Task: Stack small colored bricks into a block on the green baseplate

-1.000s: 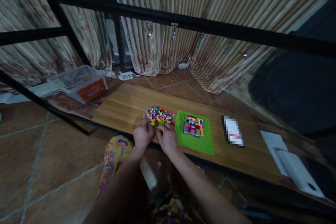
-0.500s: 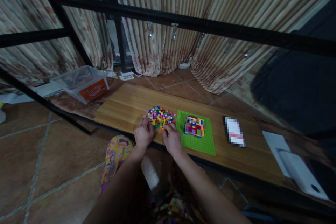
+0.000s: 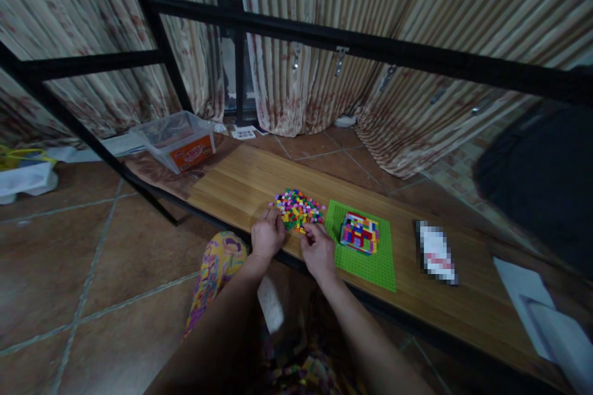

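Note:
A heap of small, many-coloured toy bricks (image 3: 301,205) lies on the wooden board. At its near left edge is my left hand (image 3: 267,234), its fingers curled together against the bricks; what they hold, if anything, is hidden. My right hand (image 3: 319,252) is closed in a pinch at the heap's near right side, with a small yellow toy brick (image 3: 302,230) at its fingertips. Just right of that hand lies a green studded baseplate (image 3: 365,268). On it stands a low block built of red, white, blue, yellow and pink bricks (image 3: 360,233).
A clear plastic tub (image 3: 178,139) with an orange label stands at the board's left end. Right of the baseplate lies a pixelated flat object (image 3: 436,253). Black metal bars (image 3: 296,28) cross behind the board (image 3: 241,176), before striped curtains (image 3: 324,92). White sheets (image 3: 523,296) lie far right.
The view has swung left, so everything sits further right in the picture. My hands stay at the heap; a yellow brick now shows at my right fingertips.

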Demonstrator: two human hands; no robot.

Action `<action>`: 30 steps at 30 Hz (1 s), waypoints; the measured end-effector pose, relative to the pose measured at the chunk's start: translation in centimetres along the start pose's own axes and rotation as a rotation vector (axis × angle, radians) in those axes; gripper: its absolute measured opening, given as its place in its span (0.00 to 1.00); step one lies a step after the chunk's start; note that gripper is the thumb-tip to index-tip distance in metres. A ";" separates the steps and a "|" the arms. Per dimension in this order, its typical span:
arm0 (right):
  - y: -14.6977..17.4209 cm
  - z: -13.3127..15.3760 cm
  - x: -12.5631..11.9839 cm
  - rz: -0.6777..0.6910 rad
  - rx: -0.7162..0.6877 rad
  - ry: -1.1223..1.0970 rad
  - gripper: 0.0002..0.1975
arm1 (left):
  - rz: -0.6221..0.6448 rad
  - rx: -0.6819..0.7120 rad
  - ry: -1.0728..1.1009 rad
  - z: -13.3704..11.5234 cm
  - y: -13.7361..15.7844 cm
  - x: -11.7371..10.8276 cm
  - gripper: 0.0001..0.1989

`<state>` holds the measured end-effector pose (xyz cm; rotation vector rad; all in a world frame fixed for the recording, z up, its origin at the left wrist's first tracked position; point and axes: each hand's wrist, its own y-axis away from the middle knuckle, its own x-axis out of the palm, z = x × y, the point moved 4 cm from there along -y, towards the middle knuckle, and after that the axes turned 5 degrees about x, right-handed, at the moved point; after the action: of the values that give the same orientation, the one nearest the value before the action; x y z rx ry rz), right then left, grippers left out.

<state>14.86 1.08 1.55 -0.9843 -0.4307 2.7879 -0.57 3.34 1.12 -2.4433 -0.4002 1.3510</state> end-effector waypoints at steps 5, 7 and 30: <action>0.0 0.0 0.1 0.009 -0.007 0.005 0.10 | 0.000 0.000 0.008 -0.1 0.0 -0.1 0.08; 0.0 -0.1 0.2 0.011 -0.007 0.016 0.10 | -0.001 0.006 0.011 -0.1 -0.1 -0.2 0.08; -0.1 -0.3 0.5 -0.006 0.023 0.018 0.10 | -0.006 0.016 0.014 0.1 0.0 -0.1 0.09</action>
<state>14.62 1.32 1.06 -1.0011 -0.3971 2.7701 -0.67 3.31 1.17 -2.4353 -0.3911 1.3291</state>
